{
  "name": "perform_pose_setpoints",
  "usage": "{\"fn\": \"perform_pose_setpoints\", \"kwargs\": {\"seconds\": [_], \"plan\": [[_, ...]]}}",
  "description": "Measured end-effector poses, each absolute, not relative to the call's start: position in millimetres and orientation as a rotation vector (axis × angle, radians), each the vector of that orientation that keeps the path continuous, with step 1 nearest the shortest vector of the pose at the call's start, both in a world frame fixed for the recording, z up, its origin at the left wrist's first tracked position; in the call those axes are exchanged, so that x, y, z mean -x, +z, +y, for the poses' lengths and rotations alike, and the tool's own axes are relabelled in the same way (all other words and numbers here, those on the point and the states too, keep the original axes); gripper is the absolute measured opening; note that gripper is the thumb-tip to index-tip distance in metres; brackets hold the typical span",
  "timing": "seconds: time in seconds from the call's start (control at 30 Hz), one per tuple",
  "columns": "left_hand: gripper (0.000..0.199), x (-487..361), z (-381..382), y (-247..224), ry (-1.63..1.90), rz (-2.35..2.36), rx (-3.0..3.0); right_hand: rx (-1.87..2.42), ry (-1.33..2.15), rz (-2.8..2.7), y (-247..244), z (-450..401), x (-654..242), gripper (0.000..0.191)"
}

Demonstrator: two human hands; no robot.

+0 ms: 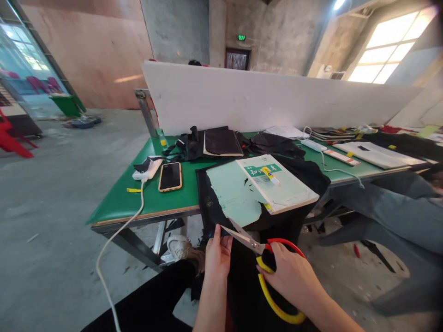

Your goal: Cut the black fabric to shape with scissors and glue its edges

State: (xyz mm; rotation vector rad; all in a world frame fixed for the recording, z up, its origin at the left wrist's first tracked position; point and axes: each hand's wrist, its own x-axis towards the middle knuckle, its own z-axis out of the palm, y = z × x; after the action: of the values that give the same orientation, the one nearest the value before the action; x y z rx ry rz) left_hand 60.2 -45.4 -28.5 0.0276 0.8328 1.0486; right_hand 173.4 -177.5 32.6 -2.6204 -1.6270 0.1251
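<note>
In my right hand (294, 272) is a pair of scissors (247, 240) with red and yellow handles, its blades parted and pointing away to the left. My left hand (218, 253) pinches the near edge of black cloth (208, 198), just left of the blade tips. This cloth hangs over the table's front edge. On top of it lie a pale green paper sheet (231, 193) with a ragged edge and a white-and-green book (280, 182). A small yellow-and-white item (270, 175) rests on the book.
Left on the green table (121, 193) are a phone (170, 176) and a white power strip (148, 169) whose cord drops past the edge. A black-covered book (223, 142) lies behind, before a white partition (242, 99). A person's grey-clothed legs (391, 207) are at right.
</note>
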Motion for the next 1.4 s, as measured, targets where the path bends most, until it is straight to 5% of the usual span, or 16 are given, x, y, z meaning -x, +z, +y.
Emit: {"fn": "perform_pose_setpoints", "kwargs": {"seconds": [1.4], "plan": [[0.004,-70,-55,-16,1.091,0.908,-0.052,2.592,-0.042,-1.601,28,-180,-188,0.038]]}}
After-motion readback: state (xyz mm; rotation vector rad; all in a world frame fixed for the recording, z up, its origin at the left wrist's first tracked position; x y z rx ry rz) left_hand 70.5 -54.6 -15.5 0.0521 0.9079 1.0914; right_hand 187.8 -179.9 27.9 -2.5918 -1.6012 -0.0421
